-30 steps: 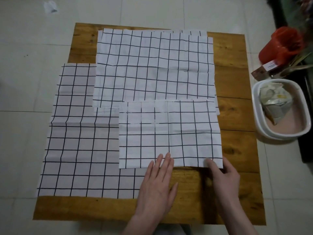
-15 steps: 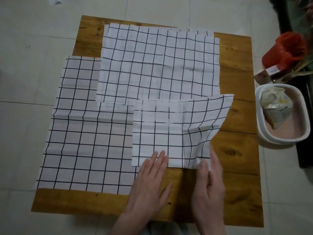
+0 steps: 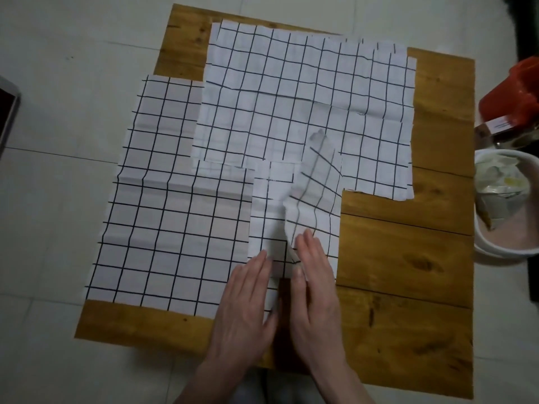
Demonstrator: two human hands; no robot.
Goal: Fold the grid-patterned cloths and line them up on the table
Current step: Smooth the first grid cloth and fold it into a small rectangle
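Observation:
Three white cloths with black grid lines lie on the wooden table (image 3: pixel 408 258). The small cloth (image 3: pixel 315 205) sits at the near centre with its right half lifted and swinging over to the left, blurred. My right hand (image 3: pixel 315 287) grips that cloth's near right edge. My left hand (image 3: pixel 248 295) lies flat on the cloth's near left corner, fingers apart. A wide cloth (image 3: pixel 306 97) is spread at the back of the table. Another large cloth (image 3: pixel 169 199) is spread on the left and overhangs the table's left edge.
A white basin (image 3: pixel 507 249) holding crumpled packaging stands on the floor to the right. Behind it is a red container (image 3: pixel 516 94). A dark flat device (image 3: pixel 5 112) lies on the floor at far left. Bare wood shows on the table's right side.
My right hand has carried the small cloth's right half up and leftward over its left half. My left hand stayed pressed on the near left corner. The view shifted slightly.

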